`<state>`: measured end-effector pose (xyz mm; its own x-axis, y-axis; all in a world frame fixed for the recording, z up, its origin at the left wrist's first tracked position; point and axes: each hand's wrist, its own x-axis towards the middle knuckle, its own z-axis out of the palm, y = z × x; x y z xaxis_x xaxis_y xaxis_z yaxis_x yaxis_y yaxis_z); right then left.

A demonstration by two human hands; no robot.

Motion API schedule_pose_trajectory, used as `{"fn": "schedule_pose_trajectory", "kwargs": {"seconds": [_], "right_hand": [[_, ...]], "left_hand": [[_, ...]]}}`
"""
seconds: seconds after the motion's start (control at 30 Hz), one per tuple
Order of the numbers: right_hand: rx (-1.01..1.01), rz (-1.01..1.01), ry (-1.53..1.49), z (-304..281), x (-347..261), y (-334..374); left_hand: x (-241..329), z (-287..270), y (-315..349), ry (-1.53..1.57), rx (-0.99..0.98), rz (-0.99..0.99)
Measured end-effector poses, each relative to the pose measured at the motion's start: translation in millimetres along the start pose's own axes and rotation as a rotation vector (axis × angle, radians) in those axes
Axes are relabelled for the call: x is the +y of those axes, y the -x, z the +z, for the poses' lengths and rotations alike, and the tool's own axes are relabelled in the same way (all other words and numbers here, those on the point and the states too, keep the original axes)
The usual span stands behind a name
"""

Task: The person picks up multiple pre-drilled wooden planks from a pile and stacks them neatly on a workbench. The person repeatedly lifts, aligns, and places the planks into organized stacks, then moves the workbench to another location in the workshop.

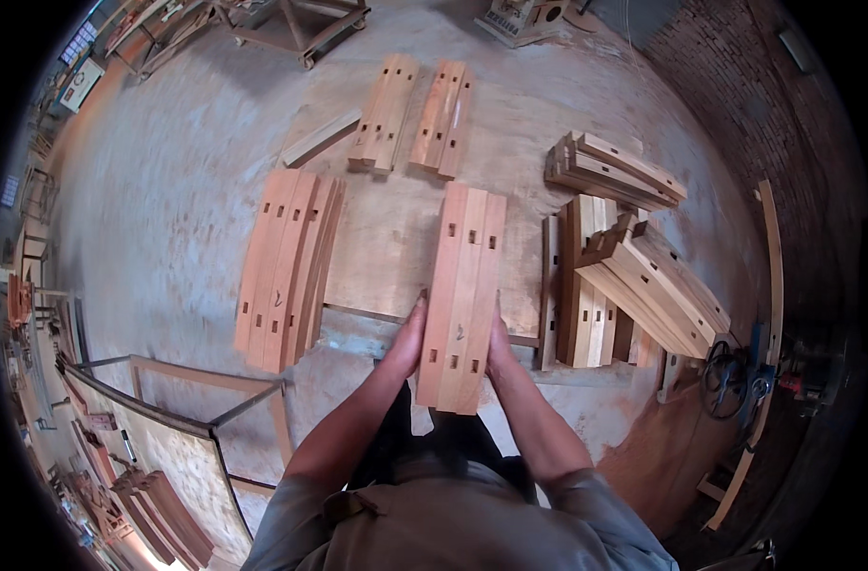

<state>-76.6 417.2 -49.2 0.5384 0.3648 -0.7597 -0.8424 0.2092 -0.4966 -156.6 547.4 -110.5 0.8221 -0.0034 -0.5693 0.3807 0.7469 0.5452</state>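
Observation:
Between my two hands is a bundle of wooden boards [464, 285], set side by side with rectangular mortise holes near both ends and a dark pencil mark on the face. My left hand [410, 338] presses against its left side, and my right hand [499, 344] presses its right side. The fingers are partly hidden by the wood. Below the bundle lies a plywood tabletop [382, 257]. To the left stands a reddish stack of mortised boards [284, 266]; two smaller board groups, one left [384, 114] and one right [442, 119], lie at the far side.
At right, light boards [586, 285] stand beside a slanted pile [658, 285], with another stack [615, 171] behind. A loose stick [322, 138] lies far left. A metal-framed table [167, 457] is at lower left, a handwheel [724, 381] at right, and a wheeled cart [301, 33] farther off.

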Motion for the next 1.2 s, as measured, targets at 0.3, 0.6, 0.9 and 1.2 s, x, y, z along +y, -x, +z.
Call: {"fn": "schedule_pose_trajectory", "kwargs": {"seconds": [0.3, 0.6, 0.9, 1.2], "right_hand": [[-0.209, -0.103, -0.049, 45, 37, -3], [-0.277, 0.009, -0.13, 99, 65, -36], [-0.246, 0.091, -0.07, 155, 66, -51], [-0.185, -0.03, 0.169, 129, 72, -64]], "left_hand": [[17, -49, 15, 0.011, -0.044, 0.001], [85, -73, 46, 0.051, -0.017, 0.07], [116, -111, 62, 0.158, 0.159, 0.102], [118, -105, 92, 0.084, 0.192, 0.17]]}}
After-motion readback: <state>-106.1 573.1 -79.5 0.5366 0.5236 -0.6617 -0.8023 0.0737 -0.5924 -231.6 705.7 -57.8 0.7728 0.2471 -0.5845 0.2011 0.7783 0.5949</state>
